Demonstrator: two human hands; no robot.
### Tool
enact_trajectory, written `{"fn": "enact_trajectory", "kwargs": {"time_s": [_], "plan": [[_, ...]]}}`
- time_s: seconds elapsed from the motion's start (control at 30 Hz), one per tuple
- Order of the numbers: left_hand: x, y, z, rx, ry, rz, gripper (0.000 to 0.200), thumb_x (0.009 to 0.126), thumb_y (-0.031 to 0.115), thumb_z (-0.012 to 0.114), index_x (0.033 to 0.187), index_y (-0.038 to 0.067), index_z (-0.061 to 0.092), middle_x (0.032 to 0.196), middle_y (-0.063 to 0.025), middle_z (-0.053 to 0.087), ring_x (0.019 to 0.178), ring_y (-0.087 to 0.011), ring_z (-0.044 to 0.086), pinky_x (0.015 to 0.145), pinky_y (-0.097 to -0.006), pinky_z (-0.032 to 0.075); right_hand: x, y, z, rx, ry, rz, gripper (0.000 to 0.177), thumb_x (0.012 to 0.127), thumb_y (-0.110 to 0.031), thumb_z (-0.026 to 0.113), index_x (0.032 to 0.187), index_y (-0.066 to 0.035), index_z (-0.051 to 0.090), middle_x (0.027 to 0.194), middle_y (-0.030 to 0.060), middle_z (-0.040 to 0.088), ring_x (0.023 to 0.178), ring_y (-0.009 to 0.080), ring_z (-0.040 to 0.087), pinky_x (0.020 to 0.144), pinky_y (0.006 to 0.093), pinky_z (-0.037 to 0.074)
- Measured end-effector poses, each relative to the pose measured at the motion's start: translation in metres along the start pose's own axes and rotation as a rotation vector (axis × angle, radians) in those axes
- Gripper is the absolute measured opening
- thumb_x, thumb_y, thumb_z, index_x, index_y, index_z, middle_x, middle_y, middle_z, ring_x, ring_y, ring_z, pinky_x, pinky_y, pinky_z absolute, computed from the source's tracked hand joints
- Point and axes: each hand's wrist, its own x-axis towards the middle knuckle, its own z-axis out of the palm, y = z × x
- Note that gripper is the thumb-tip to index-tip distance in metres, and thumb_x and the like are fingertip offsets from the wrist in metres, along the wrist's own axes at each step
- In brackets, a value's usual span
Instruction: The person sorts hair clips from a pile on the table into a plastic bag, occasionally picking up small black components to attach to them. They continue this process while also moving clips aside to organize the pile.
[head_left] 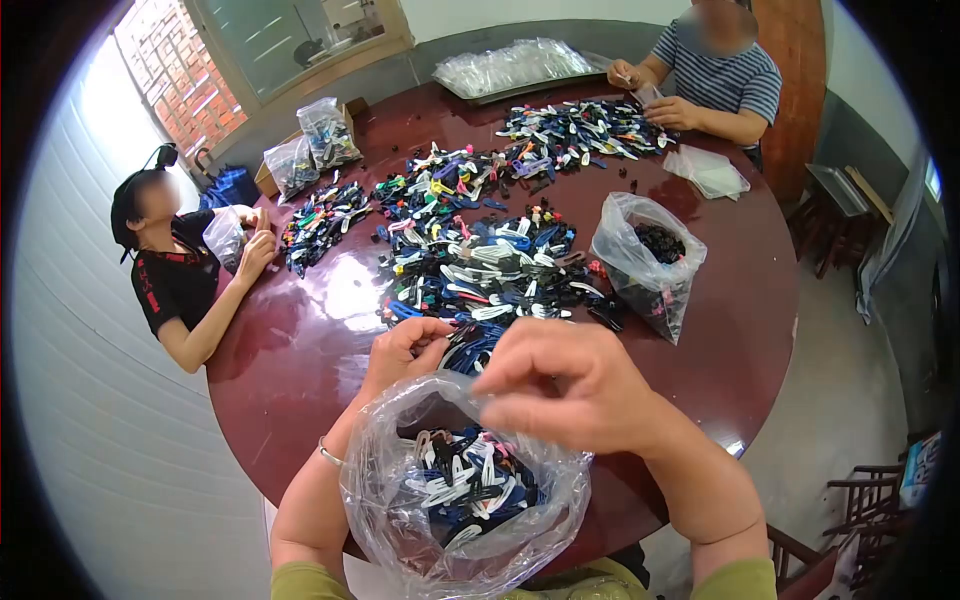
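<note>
A clear plastic bag (375,500) stands open at the near table edge, with black, white and blue hair clips (475,480) inside. Beyond the bag's far left rim, my left hand (408,352) pinches dark clips at the near edge of a large clip pile (490,265). My right hand (565,385) hovers over the bag's right rim, fingers curled and slightly blurred; whether anything is between its fingertips cannot be made out.
On the round red table (710,370), a bag of dark pieces (650,265) stands right. Filled bags (325,135) and a tray of clear packets (515,70) lie farther back. Two people sit across, one left (170,260), one at the back right (720,80), both handling small bags.
</note>
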Motion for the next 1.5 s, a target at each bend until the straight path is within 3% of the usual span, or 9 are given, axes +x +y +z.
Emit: {"fn": "enact_trajectory", "kwargs": {"time_s": [0.1, 0.37, 0.57, 0.63, 0.8, 0.93, 1.03, 1.23, 1.5], "plan": [[-0.001, 0.004, -0.001, -0.082, -0.051, -0.073, 0.018, 0.081, 0.002, 0.066, 0.099, 0.002, 0.066, 0.086, -0.0044, 0.068, 0.071, -0.0068, 0.061, 0.065, -0.0231, 0.051, 0.005, 0.040, -0.004, -0.313, 0.212, -0.006, 0.008, 0.080, -0.012, 0.070, 0.084, -0.005, 0.069, 0.077, 0.0058, 0.059, 0.063, 0.0146, 0.057, 0.055, 0.0280, 0.045], [-0.005, 0.015, -0.003, -0.057, -0.141, -0.017, 0.018, 0.081, 0.003, 0.068, 0.099, 0.002, 0.066, 0.088, -0.0054, 0.068, 0.076, -0.0105, 0.062, 0.070, -0.0255, 0.051, 0.003, 0.090, 0.003, -0.708, 0.056, 0.124, 0.015, 0.081, -0.022, 0.065, 0.085, -0.007, 0.068, 0.084, 0.0087, 0.061, 0.078, 0.0298, 0.063, 0.068, 0.0403, 0.050], [-0.005, 0.017, -0.003, -0.051, -0.054, 0.074, 0.019, 0.079, 0.005, 0.070, 0.098, 0.002, 0.067, 0.085, -0.0065, 0.067, 0.073, -0.0110, 0.062, 0.067, -0.0257, 0.050, 0.006, 0.080, -0.004, -0.360, 0.121, 0.206, 0.011, 0.078, -0.014, 0.066, 0.082, -0.003, 0.066, 0.074, 0.0097, 0.063, 0.065, 0.0224, 0.062, 0.060, 0.0341, 0.048], [-0.004, 0.014, -0.005, -0.012, -0.017, 0.106, 0.021, 0.079, 0.006, 0.071, 0.099, 0.003, 0.067, 0.085, -0.0069, 0.067, 0.072, -0.0107, 0.061, 0.065, -0.0254, 0.050, 0.011, 0.052, -0.008, -0.113, 0.259, 0.349, 0.011, 0.082, -0.010, 0.066, 0.079, 0.000, 0.064, 0.070, 0.0015, 0.062, 0.062, 0.0059, 0.054, 0.056, 0.0238, 0.044], [-0.004, 0.018, -0.022, 0.291, -0.209, 0.184, 0.030, 0.077, 0.014, 0.071, 0.104, 0.004, 0.064, 0.087, -0.0089, 0.063, 0.070, -0.0184, 0.061, 0.065, -0.0295, 0.050, -0.005, -0.005, -0.013, 0.219, 0.142, 0.099, 0.006, 0.077, -0.002, 0.070, 0.076, -0.002, 0.065, 0.072, -0.0030, 0.059, 0.061, 0.0016, 0.049, 0.053, 0.0190, 0.039], [-0.012, 0.032, -0.021, 0.536, -0.293, 0.277, 0.037, 0.074, 0.021, 0.070, 0.106, 0.005, 0.061, 0.095, -0.0119, 0.061, 0.081, -0.0307, 0.062, 0.071, -0.0376, 0.050, -0.006, -0.018, -0.004, -0.102, -0.088, 0.023, 0.009, 0.074, -0.007, 0.074, 0.078, -0.003, 0.067, 0.068, 0.0012, 0.058, 0.056, 0.0055, 0.050, 0.050, 0.0220, 0.038], [-0.010, 0.021, -0.018, 0.542, -0.307, 0.228, 0.037, 0.074, 0.021, 0.070, 0.106, 0.005, 0.059, 0.098, -0.0137, 0.060, 0.088, -0.0348, 0.061, 0.074, -0.0406, 0.049, -0.001, 0.008, -0.005, -0.096, 0.172, 0.082, 0.011, 0.075, -0.009, 0.074, 0.080, -0.001, 0.067, 0.070, 0.0034, 0.060, 0.056, 0.0085, 0.053, 0.051, 0.0234, 0.041], [-0.006, 0.016, -0.007, 0.430, -0.195, 0.262, 0.021, 0.076, 0.012, 0.070, 0.092, 0.001, 0.063, 0.089, -0.0142, 0.062, 0.078, -0.0312, 0.063, 0.069, -0.0370, 0.050, -0.004, 0.086, -0.003, -0.727, -0.019, 0.116, 0.018, 0.076, -0.024, 0.070, 0.082, -0.007, 0.069, 0.082, 0.0111, 0.064, 0.073, 0.0290, 0.063, 0.065, 0.0379, 0.050], [0.000, 0.000, 0.003, 0.411, 0.005, 0.403, 0.013, 0.078, 0.010, 0.068, 0.089, 0.004, 0.064, 0.086, -0.0115, 0.064, 0.076, -0.0298, 0.063, 0.067, -0.0370, 0.051, 0.001, 0.083, 0.015, -0.887, -0.034, 0.332, 0.030, 0.074, -0.031, 0.073, 0.079, -0.002, 0.065, 0.081, 0.0140, 0.066, 0.073, 0.0310, 0.065, 0.066, 0.0401, 0.050]]}}
